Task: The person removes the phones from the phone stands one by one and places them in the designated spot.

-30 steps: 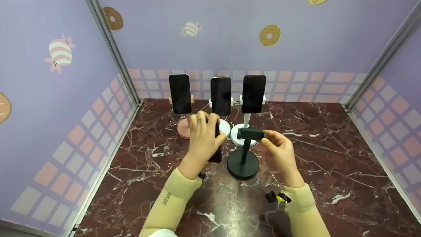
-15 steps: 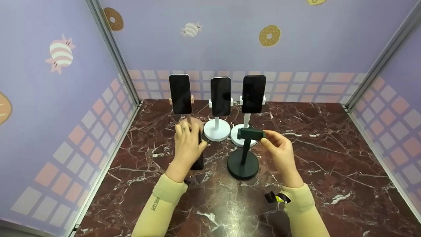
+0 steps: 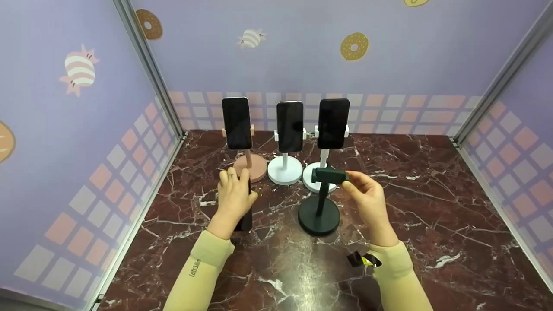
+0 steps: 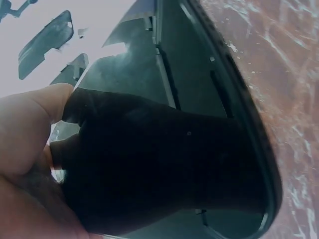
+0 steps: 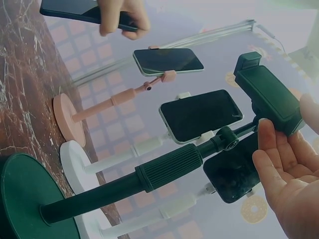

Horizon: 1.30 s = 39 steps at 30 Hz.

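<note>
My left hand (image 3: 233, 196) grips a black phone (image 3: 245, 221) by its edges, above the table and left of the dark green phone stand (image 3: 319, 216). In the left wrist view the phone's glossy screen (image 4: 214, 164) fills most of the picture and mirrors the hand. With thumb and fingertips, my right hand (image 3: 369, 198) pinches the right end of the stand's clamp (image 3: 330, 176), which holds no phone. The right wrist view shows the stand's ribbed pole (image 5: 169, 167) and the fingers under the clamp (image 5: 271, 92).
Behind stand three more phone stands in a row, each bearing a phone: a pink stand (image 3: 255, 168), a white stand (image 3: 285, 170) and another white stand (image 3: 309, 177). Patterned panels (image 3: 302, 69) enclose the marbled table (image 3: 432, 207) at the back and sides.
My left hand has moved left and a little toward me with the phone, away from the green stand. The right hand has stayed at the clamp.
</note>
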{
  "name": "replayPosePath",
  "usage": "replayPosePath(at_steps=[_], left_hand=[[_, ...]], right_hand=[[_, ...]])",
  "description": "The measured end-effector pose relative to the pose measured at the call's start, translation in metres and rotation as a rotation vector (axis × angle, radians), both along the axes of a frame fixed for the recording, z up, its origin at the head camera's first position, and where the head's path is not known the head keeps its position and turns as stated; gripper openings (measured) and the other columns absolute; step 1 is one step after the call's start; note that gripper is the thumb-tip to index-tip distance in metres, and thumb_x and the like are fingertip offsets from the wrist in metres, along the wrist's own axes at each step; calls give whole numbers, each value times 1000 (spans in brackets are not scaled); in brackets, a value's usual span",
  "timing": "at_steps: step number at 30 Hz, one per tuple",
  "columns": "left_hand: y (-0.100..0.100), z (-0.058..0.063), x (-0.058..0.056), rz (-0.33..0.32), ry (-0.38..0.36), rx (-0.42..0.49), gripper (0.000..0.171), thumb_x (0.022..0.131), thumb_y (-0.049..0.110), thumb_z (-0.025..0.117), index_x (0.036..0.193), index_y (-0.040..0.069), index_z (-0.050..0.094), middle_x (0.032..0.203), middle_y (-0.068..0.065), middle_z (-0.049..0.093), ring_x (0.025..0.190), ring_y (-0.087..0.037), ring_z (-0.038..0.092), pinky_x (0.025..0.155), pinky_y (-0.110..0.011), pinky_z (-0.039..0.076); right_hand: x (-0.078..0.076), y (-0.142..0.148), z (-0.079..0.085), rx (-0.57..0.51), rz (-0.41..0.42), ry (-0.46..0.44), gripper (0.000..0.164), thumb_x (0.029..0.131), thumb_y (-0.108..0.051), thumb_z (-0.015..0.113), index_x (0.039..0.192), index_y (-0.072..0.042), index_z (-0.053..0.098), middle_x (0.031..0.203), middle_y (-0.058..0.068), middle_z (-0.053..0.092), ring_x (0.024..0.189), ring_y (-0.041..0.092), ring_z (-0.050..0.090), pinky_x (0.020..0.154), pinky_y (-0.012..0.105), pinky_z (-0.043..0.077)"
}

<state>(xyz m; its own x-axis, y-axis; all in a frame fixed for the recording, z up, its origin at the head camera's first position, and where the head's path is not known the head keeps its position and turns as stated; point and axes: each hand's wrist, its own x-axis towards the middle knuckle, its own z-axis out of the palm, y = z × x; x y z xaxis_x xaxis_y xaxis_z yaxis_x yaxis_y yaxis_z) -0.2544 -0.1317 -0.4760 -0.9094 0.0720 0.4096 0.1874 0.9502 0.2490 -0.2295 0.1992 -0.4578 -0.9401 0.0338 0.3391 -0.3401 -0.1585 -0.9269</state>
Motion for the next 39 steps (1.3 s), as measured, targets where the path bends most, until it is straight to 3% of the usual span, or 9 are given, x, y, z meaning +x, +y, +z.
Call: replayPosePath(at_steps=[8, 12, 15, 18, 22, 25, 29, 39], left_hand=[[-5, -10, -3, 9, -58, -2, 43, 80, 20, 81, 101, 7, 47, 108, -23, 46, 101, -41, 37, 77, -53, 47], [-7, -14, -4, 18, -81, -4, 42, 80, 20, 82, 100, 8, 47, 106, -22, 45, 100, -40, 37, 77, -54, 47], [-9, -17, -5, 26, -91, -6, 44, 80, 21, 83, 102, 8, 48, 107, -23, 46, 101, -40, 38, 76, -55, 47], [-11, -20, -6, 33, -103, -6, 44, 80, 22, 83, 103, 8, 48, 108, -23, 47, 103, -40, 38, 77, -54, 47], [-13, -25, -7, 35, -126, -9, 43, 80, 22, 82, 104, 9, 49, 109, -22, 47, 104, -40, 38, 79, -55, 47], [-14, -28, -9, 32, -142, -15, 43, 80, 21, 82, 105, 9, 50, 109, -22, 48, 105, -41, 38, 81, -56, 47], [-17, -34, -11, 24, -168, -31, 43, 80, 21, 82, 108, 7, 51, 110, -23, 48, 106, -41, 39, 82, -57, 47], [-26, -53, -18, -11, -272, -69, 42, 83, 20, 79, 111, 7, 51, 113, -25, 48, 107, -41, 38, 82, -59, 47]], right_hand=[[-1, 2, -3, 0, 15, 15, 17, 94, -4, 71, 110, -10, 73, 97, -10, 76, 89, 3, 70, 82, 19, 55], [-3, 2, -6, -114, 115, 53, 15, 101, -17, 65, 113, -13, 73, 104, -6, 76, 98, 6, 72, 89, 22, 57], [-5, 2, -9, -205, 175, 62, 25, 106, -29, 56, 115, -14, 73, 109, -3, 76, 103, 10, 73, 92, 27, 59], [-7, 1, -12, -229, 124, 40, 29, 108, -28, 52, 117, -10, 72, 109, -1, 74, 102, 10, 72, 88, 26, 59], [-12, -2, -21, -166, -40, 8, 26, 105, -8, 54, 124, 5, 67, 112, -4, 73, 101, 5, 68, 85, 20, 56], [-14, -5, -28, -81, -96, -2, 34, 99, 6, 55, 132, 15, 56, 115, -9, 72, 106, 3, 66, 90, 18, 53], [-15, -9, -35, 0, -63, -18, 47, 94, 12, 57, 140, 15, 48, 118, -15, 69, 114, 0, 64, 94, 18, 53], [-16, -18, -45, 102, -33, -12, 47, 91, 8, 69, 133, 15, 49, 111, -11, 66, 108, 2, 66, 87, 22, 59]])
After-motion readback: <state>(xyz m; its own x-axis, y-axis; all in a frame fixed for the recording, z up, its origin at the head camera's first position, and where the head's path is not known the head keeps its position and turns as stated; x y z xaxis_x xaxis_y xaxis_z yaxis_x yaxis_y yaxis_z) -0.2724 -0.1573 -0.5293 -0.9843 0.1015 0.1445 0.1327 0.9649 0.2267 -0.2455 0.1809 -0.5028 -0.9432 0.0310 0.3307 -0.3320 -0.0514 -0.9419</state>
